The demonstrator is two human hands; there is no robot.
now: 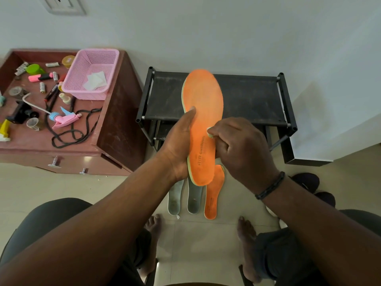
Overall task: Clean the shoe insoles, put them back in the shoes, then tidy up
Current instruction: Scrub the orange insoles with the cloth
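Left hand (179,145) cradles orange insole (203,124) upright over the rack (247,96), bracing it; right hand (241,149) pinches a small wipe (209,134) against it, probably scrubbing. Three insoles (193,199) lie on the near floor.

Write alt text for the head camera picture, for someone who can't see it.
A seated person's left hand holds up an orange insole while the right hand rubs a small pale wipe on it. Three more insoles lie on the floor in front of a black shoe rack; a pink basket sits on a cluttered cabinet to the left.
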